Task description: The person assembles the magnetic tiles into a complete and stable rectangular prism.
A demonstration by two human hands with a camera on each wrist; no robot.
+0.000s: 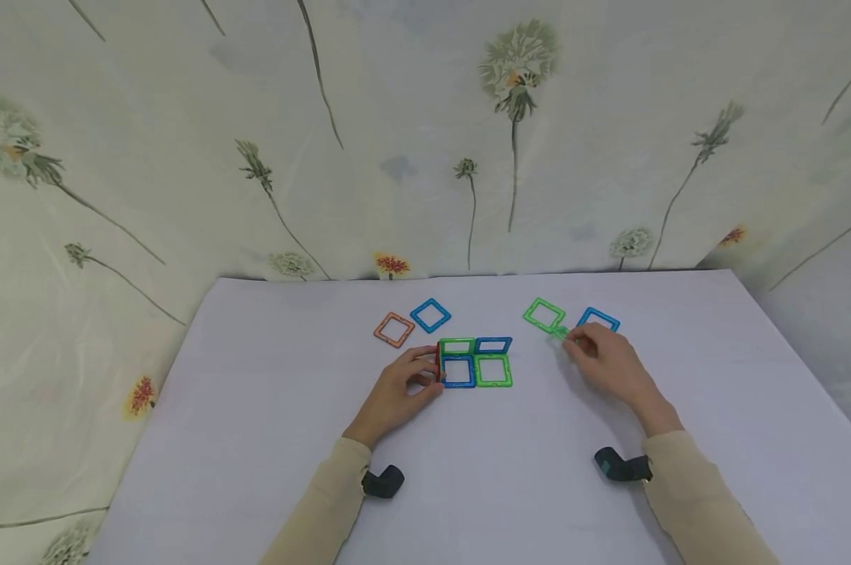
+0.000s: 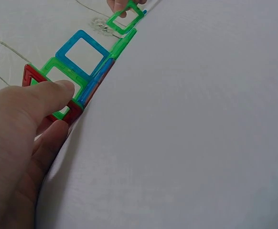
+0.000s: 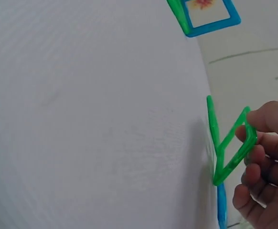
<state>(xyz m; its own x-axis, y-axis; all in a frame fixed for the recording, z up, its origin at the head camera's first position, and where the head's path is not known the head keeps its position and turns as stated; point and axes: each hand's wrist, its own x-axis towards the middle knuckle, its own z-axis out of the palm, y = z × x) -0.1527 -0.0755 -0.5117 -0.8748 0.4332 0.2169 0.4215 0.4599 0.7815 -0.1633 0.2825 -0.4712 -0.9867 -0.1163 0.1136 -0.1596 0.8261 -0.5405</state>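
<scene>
My left hand (image 1: 397, 395) pinches an upright red square frame tile (image 2: 30, 72) between thumb and fingers at the left end of a small build. Within the build, a blue tile (image 1: 459, 384) and a green tile (image 1: 494, 384) lie flat side by side. Along their back edges stand another green tile (image 1: 456, 340) and a blue one (image 2: 65, 46). To the right, the fingertips of my right hand (image 1: 609, 365) pinch a loose green square tile (image 3: 237, 162), tilted up, its lower corner close by a flat green tile (image 1: 551, 306).
Behind the build on the left lie an orange tile (image 1: 402, 318) and a blue tile (image 1: 441, 308). Another blue tile (image 1: 604, 315) lies behind my right hand, partly covered. A flower-printed cloth (image 1: 425, 196) rises behind the white table (image 1: 510, 471).
</scene>
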